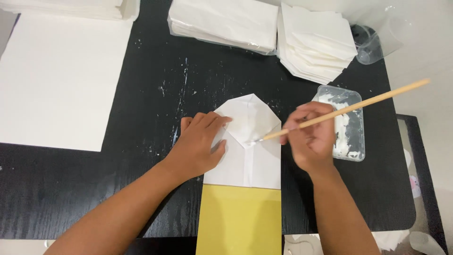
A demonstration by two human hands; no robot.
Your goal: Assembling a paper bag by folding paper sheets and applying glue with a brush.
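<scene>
A folded paper piece (250, 156), white at its pointed far end and yellow at the near end, lies on the black table (141, 85). My left hand (200, 144) presses flat on its left side. My right hand (311, 137) grips a long wooden-handled brush (349, 109). The brush tip touches the folded white flap near the middle of the paper.
A clear plastic tray (347, 123) with white paste sits right of my right hand. Stacks of folded white paper (222, 21) (316, 40) lie at the far edge. A large white sheet (61, 80) covers the left. A clear container (373, 42) stands far right.
</scene>
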